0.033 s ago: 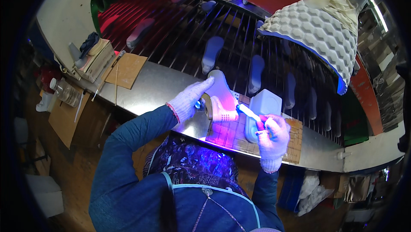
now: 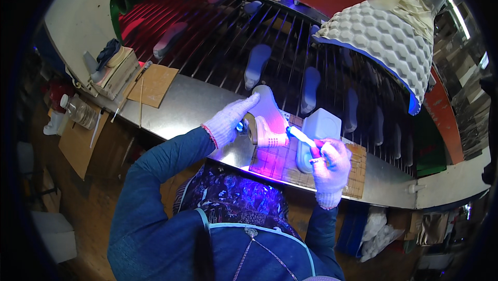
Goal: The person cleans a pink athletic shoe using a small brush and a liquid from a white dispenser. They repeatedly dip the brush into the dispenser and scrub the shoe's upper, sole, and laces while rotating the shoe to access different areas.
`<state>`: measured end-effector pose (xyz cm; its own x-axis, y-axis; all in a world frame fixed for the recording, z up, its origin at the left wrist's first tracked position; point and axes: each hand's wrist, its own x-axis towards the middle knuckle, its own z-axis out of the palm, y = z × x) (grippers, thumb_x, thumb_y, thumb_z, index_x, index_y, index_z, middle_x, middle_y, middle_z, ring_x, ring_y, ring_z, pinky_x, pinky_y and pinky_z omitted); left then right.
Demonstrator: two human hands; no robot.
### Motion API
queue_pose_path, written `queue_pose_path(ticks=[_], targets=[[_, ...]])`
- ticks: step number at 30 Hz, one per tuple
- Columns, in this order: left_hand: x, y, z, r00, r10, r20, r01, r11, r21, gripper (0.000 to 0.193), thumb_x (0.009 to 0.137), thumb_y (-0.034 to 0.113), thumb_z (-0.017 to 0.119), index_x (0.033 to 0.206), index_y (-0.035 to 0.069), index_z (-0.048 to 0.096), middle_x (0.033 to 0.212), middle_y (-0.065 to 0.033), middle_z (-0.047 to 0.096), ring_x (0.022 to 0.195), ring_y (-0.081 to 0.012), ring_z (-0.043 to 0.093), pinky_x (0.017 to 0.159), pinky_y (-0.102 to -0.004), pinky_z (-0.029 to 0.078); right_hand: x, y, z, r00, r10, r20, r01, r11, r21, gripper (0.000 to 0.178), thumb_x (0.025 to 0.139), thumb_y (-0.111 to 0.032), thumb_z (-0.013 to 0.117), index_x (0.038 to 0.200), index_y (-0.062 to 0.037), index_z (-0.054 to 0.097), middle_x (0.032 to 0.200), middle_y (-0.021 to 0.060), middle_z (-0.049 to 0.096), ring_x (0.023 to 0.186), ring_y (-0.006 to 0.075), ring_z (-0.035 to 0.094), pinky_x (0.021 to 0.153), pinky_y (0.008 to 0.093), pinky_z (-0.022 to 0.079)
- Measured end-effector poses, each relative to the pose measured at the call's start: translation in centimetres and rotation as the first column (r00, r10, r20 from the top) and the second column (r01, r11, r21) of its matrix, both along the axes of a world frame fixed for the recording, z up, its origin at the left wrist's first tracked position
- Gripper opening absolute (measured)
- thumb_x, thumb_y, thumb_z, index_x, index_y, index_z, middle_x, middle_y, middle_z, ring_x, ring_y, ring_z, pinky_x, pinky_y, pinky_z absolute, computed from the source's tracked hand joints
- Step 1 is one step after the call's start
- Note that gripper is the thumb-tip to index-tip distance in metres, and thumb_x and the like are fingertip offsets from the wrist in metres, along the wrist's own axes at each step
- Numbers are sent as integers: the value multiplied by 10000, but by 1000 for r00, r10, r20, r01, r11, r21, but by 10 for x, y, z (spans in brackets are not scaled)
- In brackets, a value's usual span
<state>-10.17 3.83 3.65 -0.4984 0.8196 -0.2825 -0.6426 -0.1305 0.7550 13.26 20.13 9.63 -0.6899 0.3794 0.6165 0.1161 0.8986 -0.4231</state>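
Note:
My left hand (image 2: 228, 121), in a white knitted glove with a reddish cuff, grips a pale shoe (image 2: 267, 106), its sole-shaped surface facing up and its side marked with small dark dots. Part of its near side is too brightly lit to read. In my right hand (image 2: 333, 164), also gloved, is a slim brush (image 2: 302, 137), held like a pen. Its glowing blue-white tip touches or nearly touches the shoe's right edge. Just behind the brush sits a pale plastic container (image 2: 321, 125) on a brown gridded board (image 2: 355, 169).
Beyond the metal bench (image 2: 193, 102), soles (image 2: 258, 63) rest on a rack of dark bars. A padded white hood (image 2: 381, 37) overhangs the right. Cardboard (image 2: 154, 85) and a box (image 2: 115, 76) lie left; a clear bottle (image 2: 80, 112) stands further left.

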Motion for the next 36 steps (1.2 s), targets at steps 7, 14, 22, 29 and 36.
queue_pose_path(ticks=[7, 14, 22, 29, 36], targets=[[3, 2, -1, 985, -121, 126, 120, 993, 18, 564, 1042, 486, 558, 1403, 54, 535, 1315, -129, 643, 1199, -218, 651, 1040, -417, 539, -6, 11, 4, 992, 114, -52, -112, 992, 53, 213, 748, 31, 824, 930, -41, 739, 957, 97, 692, 899, 248, 630, 719, 335, 524], [21, -1, 2, 910, -237, 340, 227, 971, 69, 544, 1038, 508, 547, 1313, 39, 581, 1199, -149, 681, 1022, -247, 711, 887, -427, 609, -8, 18, 17, 979, 192, -62, -183, 974, 136, 225, 722, 23, 827, 910, -47, 725, 950, 102, 701, 919, 262, 643, 740, 358, 513], [53, -8, -6, 540, -181, 822, 347, 937, -22, 498, 1024, 456, 553, 1136, -28, 572, 884, -179, 630, 718, -283, 677, 838, -543, 620, -15, 32, 25, 935, 345, -83, -327, 928, 180, 227, 732, -15, 835, 924, -64, 724, 924, 94, 716, 882, 267, 658, 750, 366, 508], [105, -35, -43, -152, -501, 852, 331, 787, 521, 547, 1075, 438, 411, 1082, -104, 492, 849, -203, 535, 448, -184, 519, 651, -345, 593, -19, 40, 8, 885, 465, 1, -465, 885, 16, 222, 696, -48, 811, 902, -71, 732, 931, 79, 734, 869, 255, 677, 744, 362, 513], [134, -36, -79, -145, -567, 811, 230, 778, 585, 530, 1050, 381, 504, 1206, -123, 460, 967, -221, 554, 562, -210, 599, 742, -291, 585, -7, 35, 20, 909, 367, 196, -386, 919, 73, 183, 684, -117, 787, 860, -103, 738, 942, 61, 713, 902, 256, 639, 819, 411, 460]])
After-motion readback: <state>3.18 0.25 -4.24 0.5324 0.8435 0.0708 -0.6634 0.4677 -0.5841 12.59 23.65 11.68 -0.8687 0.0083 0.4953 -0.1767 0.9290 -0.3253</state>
